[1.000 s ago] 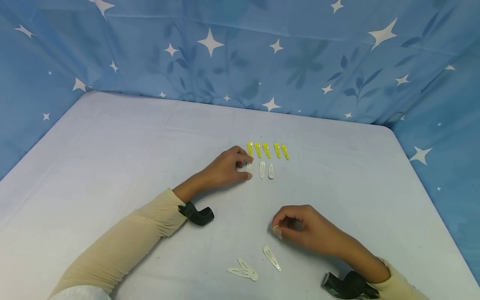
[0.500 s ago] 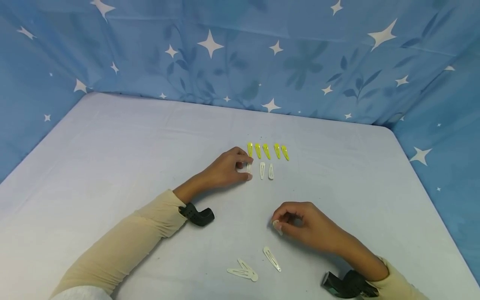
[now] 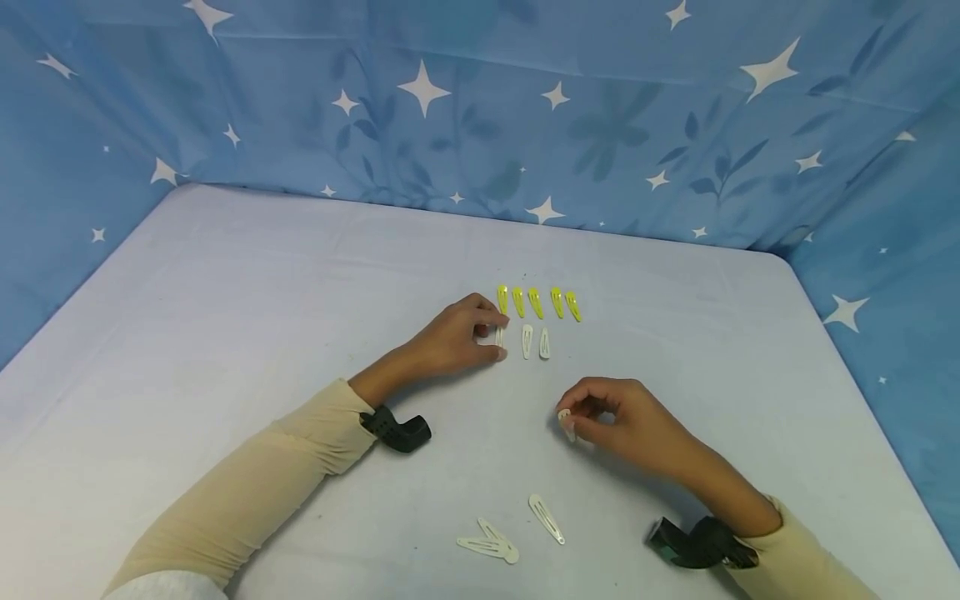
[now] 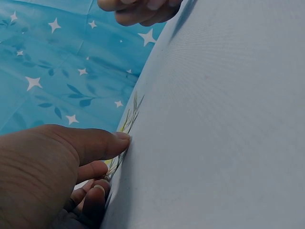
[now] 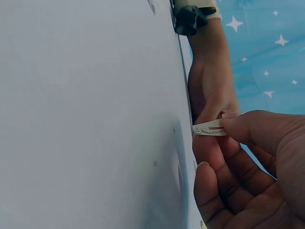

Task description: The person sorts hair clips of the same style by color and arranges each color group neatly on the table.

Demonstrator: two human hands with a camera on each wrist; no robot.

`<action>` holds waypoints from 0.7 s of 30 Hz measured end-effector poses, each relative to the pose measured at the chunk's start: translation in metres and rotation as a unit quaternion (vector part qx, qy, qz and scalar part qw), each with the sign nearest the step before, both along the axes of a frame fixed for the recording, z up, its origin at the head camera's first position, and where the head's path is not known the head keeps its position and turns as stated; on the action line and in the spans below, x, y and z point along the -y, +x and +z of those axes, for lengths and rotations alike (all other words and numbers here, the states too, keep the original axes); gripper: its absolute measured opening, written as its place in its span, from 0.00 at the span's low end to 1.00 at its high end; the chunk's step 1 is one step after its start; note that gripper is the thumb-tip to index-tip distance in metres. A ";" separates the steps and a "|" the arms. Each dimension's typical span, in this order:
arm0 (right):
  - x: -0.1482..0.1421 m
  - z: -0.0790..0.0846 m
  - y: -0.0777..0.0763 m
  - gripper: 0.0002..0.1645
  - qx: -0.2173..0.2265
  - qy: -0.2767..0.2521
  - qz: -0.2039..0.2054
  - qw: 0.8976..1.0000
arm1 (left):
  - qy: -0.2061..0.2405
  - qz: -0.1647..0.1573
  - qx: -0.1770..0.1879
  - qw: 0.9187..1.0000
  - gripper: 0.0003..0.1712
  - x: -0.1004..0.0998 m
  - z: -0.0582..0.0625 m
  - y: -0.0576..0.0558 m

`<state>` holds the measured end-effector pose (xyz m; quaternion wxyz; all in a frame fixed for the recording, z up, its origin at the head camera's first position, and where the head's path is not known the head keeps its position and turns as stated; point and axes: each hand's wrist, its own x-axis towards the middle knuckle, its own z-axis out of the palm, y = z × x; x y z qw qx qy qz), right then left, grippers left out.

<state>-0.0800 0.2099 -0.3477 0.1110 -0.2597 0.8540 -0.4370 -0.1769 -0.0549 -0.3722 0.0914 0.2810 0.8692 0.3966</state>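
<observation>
My left hand is at the left end of a short row of white snap hair clips, its thumb and index finger at the two ends of one white hair clip lying on the table. Beside it in that row lie a second white clip and a third. My right hand pinches another cream-white hair clip between thumb and fingers, over the table in front of the row. The right wrist view shows this clip's rounded end sticking out past the thumb.
Several yellow hair clips lie in a row just behind the white ones. Near the front, two overlapping white clips lie beside a single clip. The white table ends at a blue star-patterned curtain.
My right hand has moved away from the front clips toward the rows, carrying its clip. My left hand has stayed at the same white clip.
</observation>
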 end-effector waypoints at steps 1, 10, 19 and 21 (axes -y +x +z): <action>0.000 0.000 -0.002 0.07 0.000 0.004 -0.004 1.000 | 0.000 0.000 0.000 1.000 0.25 0.000 0.000 0.000; -0.005 0.005 -0.016 0.07 -0.020 0.017 -0.035 0.999 | 0.002 -0.003 0.001 1.000 0.26 -0.001 -0.001 0.000; -0.008 0.000 -0.032 0.07 -0.027 -0.001 -0.055 0.998 | 0.004 -0.005 0.007 1.000 0.25 -0.002 -0.002 -0.001; -0.008 0.000 -0.034 0.07 -0.024 -0.002 -0.058 0.998 | 0.006 -0.005 0.006 1.000 0.26 -0.001 -0.001 0.000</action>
